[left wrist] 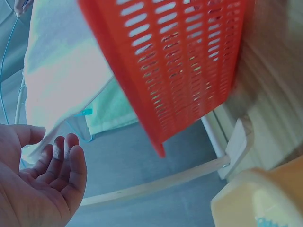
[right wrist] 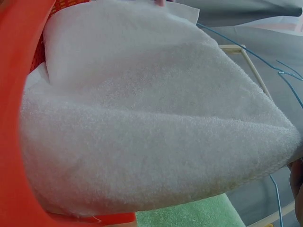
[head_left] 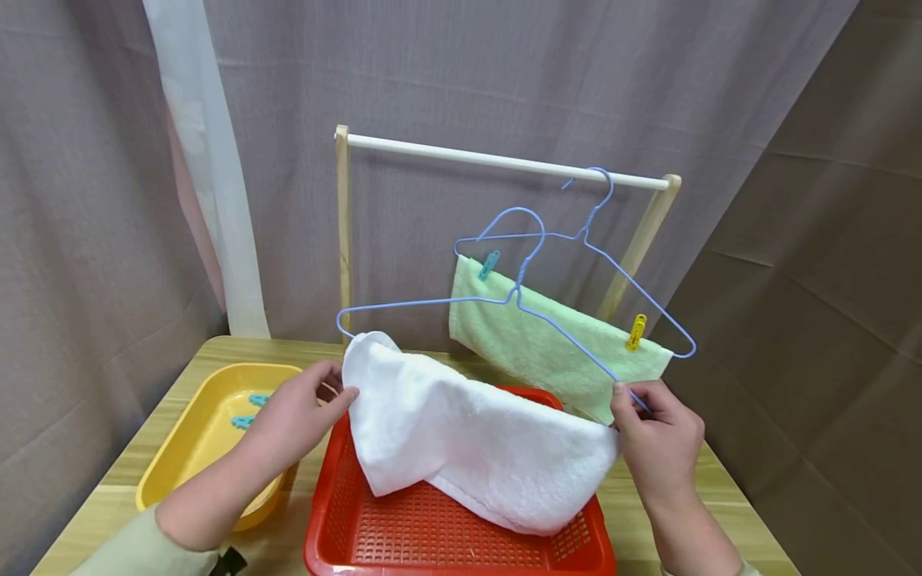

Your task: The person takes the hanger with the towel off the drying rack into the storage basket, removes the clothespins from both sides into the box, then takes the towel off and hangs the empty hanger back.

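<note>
A white towel (head_left: 490,448) hangs draped over the lower part of a blue wire hanger (head_left: 519,296). My right hand (head_left: 659,432) grips the hanger's right end and the towel's upper right corner. At the towel's left edge is my left hand (head_left: 302,408), its thumb tip touching the cloth. The left wrist view shows a gap between that thumb and the loosely bent fingers (left wrist: 78,165). A small flap of towel is folded over the hanger's left end. Below the towel stands a red perforated basket (head_left: 324,512).
Behind, a rack with a white rod (head_left: 461,152) carries another blue hanger (head_left: 634,284) with a light green towel (head_left: 468,304), clipped by a teal clothespin (head_left: 490,265) and a yellow clothespin (head_left: 637,332). At left, a yellow tray (head_left: 162,464) holds teal clothespins (head_left: 243,422).
</note>
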`<state>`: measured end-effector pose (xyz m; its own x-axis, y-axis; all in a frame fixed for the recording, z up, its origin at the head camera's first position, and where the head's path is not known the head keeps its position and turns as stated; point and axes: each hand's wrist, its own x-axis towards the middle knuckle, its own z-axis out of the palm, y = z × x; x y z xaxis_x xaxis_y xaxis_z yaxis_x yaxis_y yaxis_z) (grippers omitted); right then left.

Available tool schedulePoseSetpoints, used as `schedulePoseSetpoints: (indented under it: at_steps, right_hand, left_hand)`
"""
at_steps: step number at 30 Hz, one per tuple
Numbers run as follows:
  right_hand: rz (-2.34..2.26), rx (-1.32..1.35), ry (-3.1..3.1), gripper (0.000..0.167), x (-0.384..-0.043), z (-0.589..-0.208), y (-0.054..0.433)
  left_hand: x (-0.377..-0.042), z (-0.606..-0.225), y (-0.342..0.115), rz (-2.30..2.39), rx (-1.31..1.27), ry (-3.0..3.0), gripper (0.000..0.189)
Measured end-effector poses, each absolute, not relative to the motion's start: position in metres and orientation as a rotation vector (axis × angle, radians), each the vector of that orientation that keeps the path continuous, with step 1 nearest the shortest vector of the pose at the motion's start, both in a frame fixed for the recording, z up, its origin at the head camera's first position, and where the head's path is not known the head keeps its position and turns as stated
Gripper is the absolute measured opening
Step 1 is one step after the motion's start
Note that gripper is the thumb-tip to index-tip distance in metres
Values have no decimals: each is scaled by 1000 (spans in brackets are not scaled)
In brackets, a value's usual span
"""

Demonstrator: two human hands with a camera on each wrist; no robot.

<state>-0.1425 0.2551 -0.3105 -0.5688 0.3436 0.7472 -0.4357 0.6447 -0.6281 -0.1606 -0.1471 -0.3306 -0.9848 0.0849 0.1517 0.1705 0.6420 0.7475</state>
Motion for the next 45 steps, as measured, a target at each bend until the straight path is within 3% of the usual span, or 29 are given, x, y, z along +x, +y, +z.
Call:
schedulePoseSetpoints:
  at_steps: [20,45]
  right_hand:
    - [1031,111,-1896,15,-142,-314,256]
    - [1027,89,-1906,15,-143,-316,253]
  left_hand:
    - [-166,-305,-152,-1208,-213,-2694,21]
    - [-154,-314,-144,-1202,-216,-2746,12]
